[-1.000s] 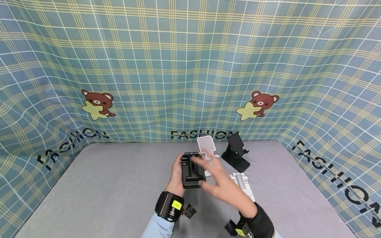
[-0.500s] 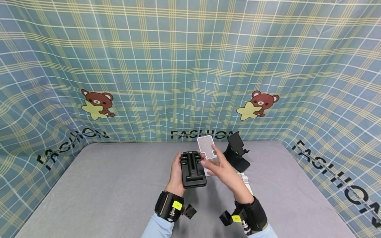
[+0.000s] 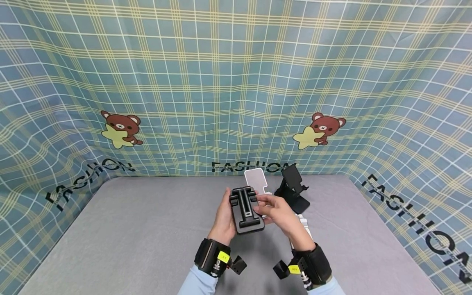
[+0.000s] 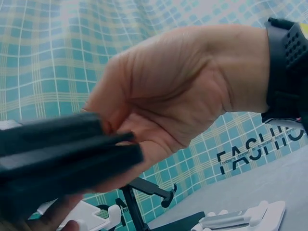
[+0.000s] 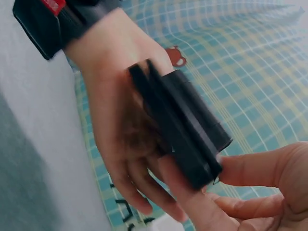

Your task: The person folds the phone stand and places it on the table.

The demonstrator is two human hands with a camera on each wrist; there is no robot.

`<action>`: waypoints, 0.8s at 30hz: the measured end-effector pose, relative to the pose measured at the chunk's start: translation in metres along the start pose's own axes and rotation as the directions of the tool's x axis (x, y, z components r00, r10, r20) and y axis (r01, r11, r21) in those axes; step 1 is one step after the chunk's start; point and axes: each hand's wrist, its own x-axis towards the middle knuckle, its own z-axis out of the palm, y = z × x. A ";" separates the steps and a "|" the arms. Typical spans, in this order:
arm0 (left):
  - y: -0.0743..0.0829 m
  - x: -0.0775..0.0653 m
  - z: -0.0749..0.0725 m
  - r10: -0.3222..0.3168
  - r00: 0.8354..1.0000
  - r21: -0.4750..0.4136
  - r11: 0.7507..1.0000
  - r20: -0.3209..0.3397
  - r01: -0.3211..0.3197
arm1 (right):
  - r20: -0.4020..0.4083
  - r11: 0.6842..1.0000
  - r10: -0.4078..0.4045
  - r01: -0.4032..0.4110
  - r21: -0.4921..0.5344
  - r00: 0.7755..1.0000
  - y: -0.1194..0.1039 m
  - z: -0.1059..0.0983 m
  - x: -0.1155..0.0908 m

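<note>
A black phone stand (image 3: 246,209), folded flat, is held up over the table at the centre of the head view. My left hand (image 3: 222,221) grips it along its left edge, thumb at the side and palm behind. On the opposite edge, my right hand (image 3: 283,215) pinches the stand between thumb and fingers. In the right wrist view the folded stand (image 5: 180,127) appears edge-on, with right fingertips at its lower end. The left wrist view shows the stand (image 4: 62,156) blurred, lying across the left fingers.
Behind my right hand stand an unfolded white phone stand (image 3: 255,178) and an unfolded black phone stand (image 3: 293,182). A folded white stand (image 4: 250,219) lies nearer, partly hidden by my right arm in the head view. Plaid curtain (image 3: 191,102) hangs behind the grey table (image 3: 147,229).
My right hand has come in from above the stand and now pinches its right edge. The black stand has shifted slightly right and turned a little in my left hand.
</note>
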 end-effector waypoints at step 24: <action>-0.049 0.007 -0.003 -0.056 0.996 0.629 0.777 0.070 -0.001 | 0.132 0.952 0.209 -0.171 -0.253 0.969 0.030 -0.063 -0.004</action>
